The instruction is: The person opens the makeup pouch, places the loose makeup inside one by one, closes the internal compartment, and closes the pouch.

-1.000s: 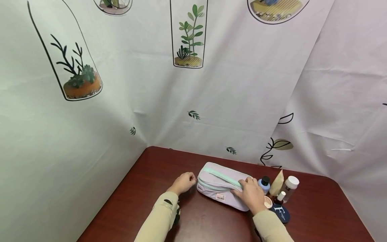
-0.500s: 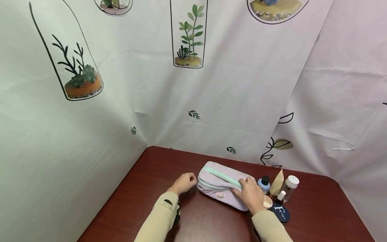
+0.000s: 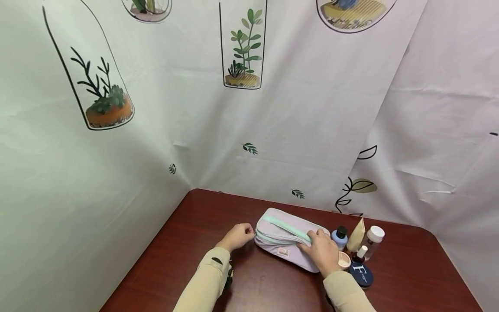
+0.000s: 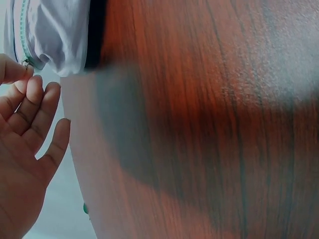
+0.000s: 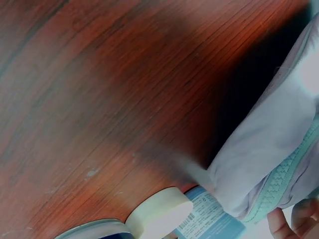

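A lilac zip pouch (image 3: 297, 256) with a mint-green handle strap (image 3: 287, 227) and mint zipper lies on the table. My left hand (image 3: 236, 236) is at its left end, where thumb and forefinger pinch the small metal zipper pull (image 4: 27, 63), as the left wrist view shows. The other left fingers are loosely bent. Over the pouch's right end, my right hand (image 3: 324, 251) grips the top, thumb on the front side and fingers across the strap's end. In the right wrist view only some fingertips (image 5: 304, 215) show beside the mint zipper (image 5: 279, 184).
Right of the pouch stand a blue bottle with black cap (image 3: 339, 238), a cream tube (image 3: 356, 236), a white-capped bottle (image 3: 374, 237) and a small white-capped bottle (image 3: 360, 254). A small round jar (image 3: 344, 260) and a navy round case (image 3: 361, 274) lie in front. Fabric walls border the table.
Both hands keep their hold, with hardly any movement. The head view has shifted very slightly; the pouch and the bottles stay in place.
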Motion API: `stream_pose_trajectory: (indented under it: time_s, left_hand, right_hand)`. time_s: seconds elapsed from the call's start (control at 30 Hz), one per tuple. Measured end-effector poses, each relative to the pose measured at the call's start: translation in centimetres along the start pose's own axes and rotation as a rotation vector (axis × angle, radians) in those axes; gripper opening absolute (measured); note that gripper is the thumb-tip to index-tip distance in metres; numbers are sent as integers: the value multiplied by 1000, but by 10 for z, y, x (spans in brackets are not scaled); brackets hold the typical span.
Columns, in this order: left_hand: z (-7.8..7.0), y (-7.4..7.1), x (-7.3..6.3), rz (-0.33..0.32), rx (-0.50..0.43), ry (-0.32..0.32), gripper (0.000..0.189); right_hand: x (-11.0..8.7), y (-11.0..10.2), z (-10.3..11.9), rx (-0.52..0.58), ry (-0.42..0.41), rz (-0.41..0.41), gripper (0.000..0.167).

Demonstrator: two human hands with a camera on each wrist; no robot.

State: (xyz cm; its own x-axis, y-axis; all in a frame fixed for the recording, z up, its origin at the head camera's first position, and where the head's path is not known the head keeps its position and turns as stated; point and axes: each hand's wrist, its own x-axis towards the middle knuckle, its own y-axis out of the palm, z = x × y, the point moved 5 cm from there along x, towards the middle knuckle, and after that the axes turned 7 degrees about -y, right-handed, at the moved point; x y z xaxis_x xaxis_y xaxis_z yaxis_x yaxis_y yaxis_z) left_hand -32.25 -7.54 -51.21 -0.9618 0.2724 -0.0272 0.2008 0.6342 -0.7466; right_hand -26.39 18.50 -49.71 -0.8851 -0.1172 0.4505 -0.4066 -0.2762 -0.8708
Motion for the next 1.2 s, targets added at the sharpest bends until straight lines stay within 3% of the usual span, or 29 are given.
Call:
stream_pose_trajectory:
  time_s: [0.23, 0.73, 1.2]
  left_hand:
    - [-6, -2, -2, -3, -18, 35, 12]
    - [-10, -1, -3, -18, -23, 44, 12]
    - [-22, 12, -1, -11, -54, 57, 15]
  right_hand:
    - [-1, 3, 3, 13, 26, -28, 41]
    - [-1, 0, 11, -3, 80, 60, 41]
    - [0, -1, 14, 4, 82, 14, 38]
